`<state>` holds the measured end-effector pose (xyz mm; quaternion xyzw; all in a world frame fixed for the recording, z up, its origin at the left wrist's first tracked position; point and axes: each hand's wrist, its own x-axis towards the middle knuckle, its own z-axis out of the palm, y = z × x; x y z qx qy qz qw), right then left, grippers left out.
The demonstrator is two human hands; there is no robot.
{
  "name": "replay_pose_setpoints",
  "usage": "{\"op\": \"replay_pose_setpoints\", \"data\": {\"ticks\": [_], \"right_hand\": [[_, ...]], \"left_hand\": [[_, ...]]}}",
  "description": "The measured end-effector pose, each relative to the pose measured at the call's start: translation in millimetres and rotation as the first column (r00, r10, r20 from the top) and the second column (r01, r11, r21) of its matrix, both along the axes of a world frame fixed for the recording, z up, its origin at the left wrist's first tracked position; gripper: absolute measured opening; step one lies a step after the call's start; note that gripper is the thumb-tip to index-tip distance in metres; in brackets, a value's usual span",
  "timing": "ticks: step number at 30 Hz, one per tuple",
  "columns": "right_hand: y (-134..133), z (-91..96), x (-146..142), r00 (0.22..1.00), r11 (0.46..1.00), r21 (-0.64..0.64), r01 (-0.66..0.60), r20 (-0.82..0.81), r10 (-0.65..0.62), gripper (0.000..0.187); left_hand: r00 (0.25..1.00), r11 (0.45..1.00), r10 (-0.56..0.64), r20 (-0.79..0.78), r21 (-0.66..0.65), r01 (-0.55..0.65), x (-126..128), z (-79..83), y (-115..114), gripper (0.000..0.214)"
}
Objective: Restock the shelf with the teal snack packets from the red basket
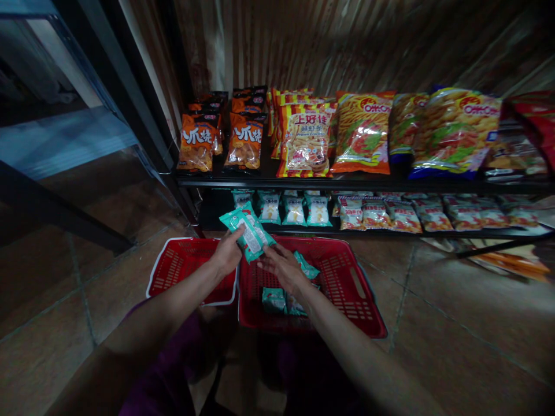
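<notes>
My left hand (229,252) grips a teal snack bag (248,236) by its left side, thumb on top, above the gap between two red baskets. My right hand (284,267) is at the bag's lower right corner, its fingers closed on that edge. Below my right hand, the larger red shopping basket (364,309) has several teal snack bags (274,300) lying in it. The smaller-looking red basket (171,266) with a white rim stands to the left. Similar small teal bags (295,210) stand in a row on the lower shelf just beyond my hands.
The upper black shelf (303,182) bears orange snack bags (245,141), prawn cracker bags (307,138) and large noodle-snack bags (457,133). White-and-red small bags (403,215) fill the lower shelf's right part. A dark metal post (147,86) rises at left. Tiled floor (437,318) surrounds the baskets.
</notes>
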<state>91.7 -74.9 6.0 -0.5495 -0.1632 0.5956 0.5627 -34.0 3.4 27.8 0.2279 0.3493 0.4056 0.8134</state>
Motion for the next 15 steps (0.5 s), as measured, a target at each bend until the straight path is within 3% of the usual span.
{"op": "replay_pose_setpoints", "data": {"ticks": [4, 15], "right_hand": [[-0.5, 2.3, -0.9, 0.997, 0.998, 0.020, -0.067, -0.047, 0.068, 0.040], [1.4, -3.7, 0.0, 0.999, 0.999, -0.006, -0.032, -0.030, 0.031, 0.047]], "left_hand": [[1.000, 1.000, -0.007, -0.021, -0.011, 0.006, 1.6, -2.3, -0.8, 0.027], [0.997, 0.997, 0.046, -0.055, -0.064, -0.049, -1.7, -4.6, 6.0, 0.043]]}}
